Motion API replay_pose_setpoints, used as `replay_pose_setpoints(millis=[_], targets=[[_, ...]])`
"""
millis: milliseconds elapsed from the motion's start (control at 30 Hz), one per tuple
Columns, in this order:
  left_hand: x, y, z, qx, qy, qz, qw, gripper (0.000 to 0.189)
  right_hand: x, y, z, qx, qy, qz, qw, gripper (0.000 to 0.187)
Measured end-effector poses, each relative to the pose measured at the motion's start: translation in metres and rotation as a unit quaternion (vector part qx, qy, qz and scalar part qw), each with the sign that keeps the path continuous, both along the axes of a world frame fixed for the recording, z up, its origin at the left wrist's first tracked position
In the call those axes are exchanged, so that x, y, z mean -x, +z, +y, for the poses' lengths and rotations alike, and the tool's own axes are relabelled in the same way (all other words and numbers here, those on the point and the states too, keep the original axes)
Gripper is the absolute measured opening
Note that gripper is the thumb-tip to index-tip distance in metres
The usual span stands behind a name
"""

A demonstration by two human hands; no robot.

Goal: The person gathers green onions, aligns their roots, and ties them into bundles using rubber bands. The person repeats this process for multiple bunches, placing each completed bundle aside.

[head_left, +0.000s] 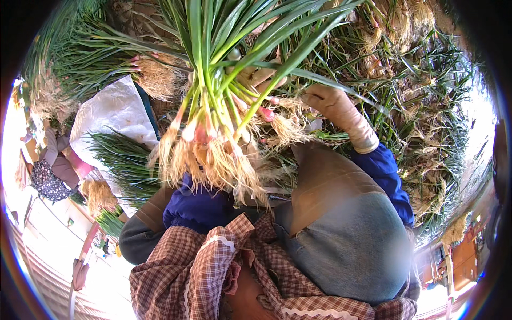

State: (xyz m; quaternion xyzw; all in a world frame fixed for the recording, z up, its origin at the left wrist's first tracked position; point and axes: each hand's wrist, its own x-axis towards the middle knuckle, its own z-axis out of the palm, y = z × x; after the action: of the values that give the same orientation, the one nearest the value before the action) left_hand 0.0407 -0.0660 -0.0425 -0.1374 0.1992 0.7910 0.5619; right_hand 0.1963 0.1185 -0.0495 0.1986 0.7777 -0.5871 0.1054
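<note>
A bunch of green garlic plants (204, 132), with pinkish bulbs and long pale roots, is raised in front of me, its leaves pointing away. My left hand (260, 76), in a light glove, shows only partly through the stems and is closed around the bunch; the bunch covers most of that forearm. My right hand (330, 102), also gloved, is curled to the right of the bunch, close to loose roots (290, 128). Its fingertips are hard to make out, so whether it grips anything is unclear.
Loose garlic plants (416, 132) cover the ground at right. At left lie a stacked bundle (116, 60), a white sheet (112, 112) and another leafy bundle (124, 160). Another person (56, 168) is at the far left. My denim-clad knee (352, 248) bears a brown patch.
</note>
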Motion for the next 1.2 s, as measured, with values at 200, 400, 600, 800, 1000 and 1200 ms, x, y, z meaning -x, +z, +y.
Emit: replay_pose_setpoints(millis=[200, 400, 600, 800, 1000, 1200], targets=[[0.012, -0.045, 0.005, -0.230, -0.011, -0.117, 0.966, 0.090, -0.003, 0.008, 0.011, -0.031, -0.081, 0.050, 0.995, 0.016], [-0.014, 0.001, -0.010, -0.156, -0.118, -0.101, 0.975, 0.063, 0.017, 0.012, 0.006, 0.006, -0.106, 0.069, 0.992, 0.019], [-0.024, 0.029, -0.004, 0.164, -0.224, -0.091, 0.956, 0.043, -0.006, 0.011, 0.009, 0.002, -0.112, 0.037, 0.993, 0.015], [-0.031, 0.030, 0.018, 0.113, -0.215, -0.097, 0.965, 0.066, -0.041, 0.061, 0.020, -0.024, -0.091, -0.061, 0.994, 0.010], [-0.041, 0.029, 0.024, -0.028, -0.121, -0.122, 0.985, 0.075, -0.080, 0.049, 0.039, 0.041, -0.213, -0.104, 0.971, 0.011], [-0.037, 0.008, 0.018, -0.084, -0.100, -0.101, 0.986, 0.078, -0.088, 0.012, 0.061, -0.092, -0.347, -0.144, 0.922, 0.014]])
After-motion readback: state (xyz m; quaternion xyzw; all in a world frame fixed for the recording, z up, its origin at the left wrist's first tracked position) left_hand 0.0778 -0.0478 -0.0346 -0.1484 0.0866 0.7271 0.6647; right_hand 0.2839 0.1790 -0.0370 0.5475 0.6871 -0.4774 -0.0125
